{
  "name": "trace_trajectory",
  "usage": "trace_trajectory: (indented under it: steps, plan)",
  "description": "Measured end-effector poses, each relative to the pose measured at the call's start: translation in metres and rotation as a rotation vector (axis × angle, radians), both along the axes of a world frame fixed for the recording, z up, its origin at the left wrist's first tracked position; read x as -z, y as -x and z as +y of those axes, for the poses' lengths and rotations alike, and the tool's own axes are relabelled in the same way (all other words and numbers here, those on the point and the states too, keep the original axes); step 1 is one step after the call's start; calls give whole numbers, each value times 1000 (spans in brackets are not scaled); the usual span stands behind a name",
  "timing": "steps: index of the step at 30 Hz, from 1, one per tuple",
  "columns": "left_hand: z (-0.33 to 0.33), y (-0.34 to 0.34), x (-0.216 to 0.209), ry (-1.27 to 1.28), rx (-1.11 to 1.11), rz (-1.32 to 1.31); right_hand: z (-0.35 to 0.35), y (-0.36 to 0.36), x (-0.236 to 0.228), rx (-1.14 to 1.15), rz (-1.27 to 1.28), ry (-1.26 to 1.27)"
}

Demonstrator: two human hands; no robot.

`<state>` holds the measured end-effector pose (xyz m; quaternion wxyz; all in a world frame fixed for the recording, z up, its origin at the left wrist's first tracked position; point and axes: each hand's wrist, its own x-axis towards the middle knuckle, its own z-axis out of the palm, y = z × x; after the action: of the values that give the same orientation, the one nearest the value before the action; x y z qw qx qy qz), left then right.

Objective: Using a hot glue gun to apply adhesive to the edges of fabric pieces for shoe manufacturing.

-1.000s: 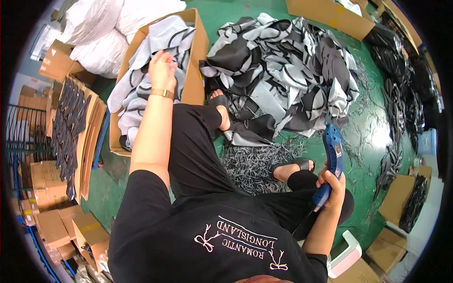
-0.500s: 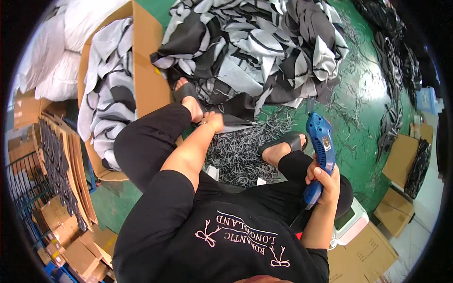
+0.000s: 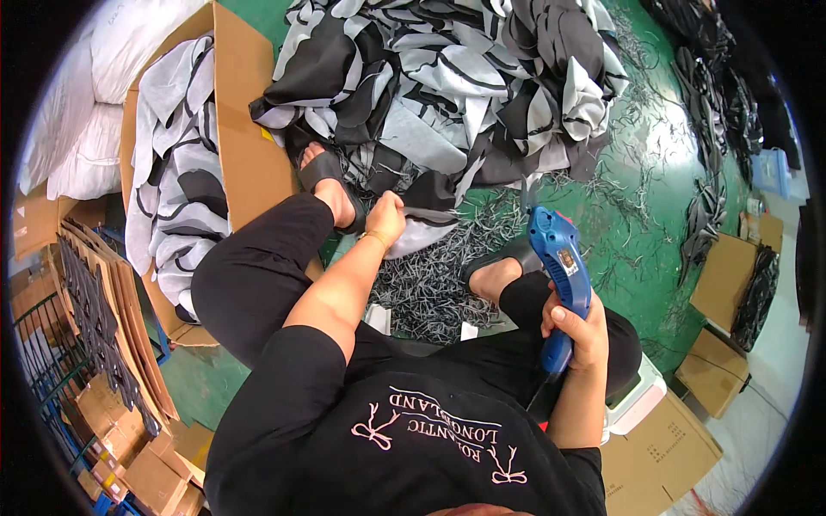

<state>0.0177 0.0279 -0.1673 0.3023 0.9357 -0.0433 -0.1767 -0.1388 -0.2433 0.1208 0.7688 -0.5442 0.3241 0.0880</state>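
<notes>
Between your sandalled feet [image 3: 496, 279], a thick scatter of thin grey and black strips [image 3: 430, 297] covers the green floor [image 3: 641, 236]. Your two hands are well apart. Your left hand [image 3: 385, 219], with a gold-coloured band [image 3: 375, 236] at its wrist, is closed at the left end of a piece of cloth [image 3: 423, 235], grey, lying just beyond the strips near your left foot; your fingertips themselves are hidden. Your right hand [image 3: 583, 331] is wrapped around the handle of a blue handheld power tool [image 3: 557, 249], above your right thigh, and its slim metal tip [image 3: 528, 194] points away from you, toward the far side.

Past your feet spreads a big tangled heap of black and grey cloth [image 3: 482, 73]. To your left, just beside your knee, stands an open cardboard box [image 3: 254, 112] filled with more cloth [image 3: 185, 185] of the same colours, and white sacks [image 3: 82, 138] lie beyond it. Farther right, black plastic bags [image 3: 705, 43] and smaller cartons [image 3: 718, 284] line the floor's edge.
</notes>
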Motion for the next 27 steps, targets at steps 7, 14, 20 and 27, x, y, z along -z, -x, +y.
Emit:
trace_trajectory:
  steps: [7, 14, 20, 27]
  plan:
    - [-25, 22, -64, 345, 225, 176, 3, 13, 2, -87, -75, 19]
    - [-34, 77, -194, 523, 444, -54, 25, 23, 5, -196, -152, 543]
    - [-21, 103, -269, 626, 452, -68, 49, 28, 6, -355, -139, 818]
    - [-1, 122, -259, 1118, 252, 524, 61, 46, -5, -275, -258, 284]
